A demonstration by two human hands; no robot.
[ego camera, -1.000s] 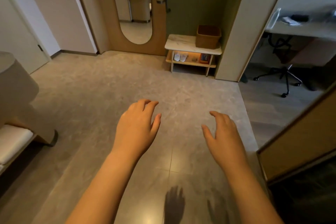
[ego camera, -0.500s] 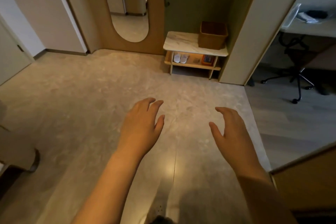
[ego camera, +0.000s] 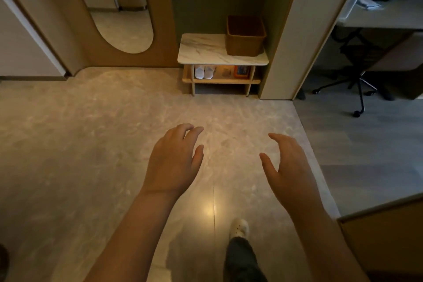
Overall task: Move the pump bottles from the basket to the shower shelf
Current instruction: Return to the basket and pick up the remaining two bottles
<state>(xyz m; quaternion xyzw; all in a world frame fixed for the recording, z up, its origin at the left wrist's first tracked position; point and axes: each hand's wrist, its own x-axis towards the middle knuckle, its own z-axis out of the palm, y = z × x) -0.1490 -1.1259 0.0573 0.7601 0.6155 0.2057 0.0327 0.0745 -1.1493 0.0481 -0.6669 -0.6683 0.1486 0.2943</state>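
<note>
Head view is showing a person walking across a grey tiled floor point(ego camera: 91, 133) toward a brown basket point(ego camera: 246, 36), which is sitting on the right end of a low marble-topped table point(ego camera: 201, 50) in a green alcove. Over the last second the table and basket have been growing larger in the view. The padded bench that was at the left edge has slipped out of sight, and a white shoe point(ego camera: 239, 228) is now stepping forward at the bottom. This reads as an approach in progress, not yet a reach.

The left hand point(ego camera: 174, 158) and right hand point(ego camera: 286, 165) are hanging out in front over the floor, both empty, with fingers loosely curved and spread. Neither is touching anything, and both are well apart from the basket.

The pump bottles are presumably inside the basket, but its interior is looking dark from here and nothing is rising above its rim, so they are not showing. The shower shelf is not appearing anywhere in this view, so a turn toward the bathroom will likely be needed after the pickup.

A pair of white slippers point(ego camera: 204, 71) is lying on the table's lower shelf. An office chair point(ego camera: 357, 62) is standing in the room to the right, and an oval mirror point(ego camera: 123, 30) is set in the wooden door to the left — none of it is blocking the path.
</note>
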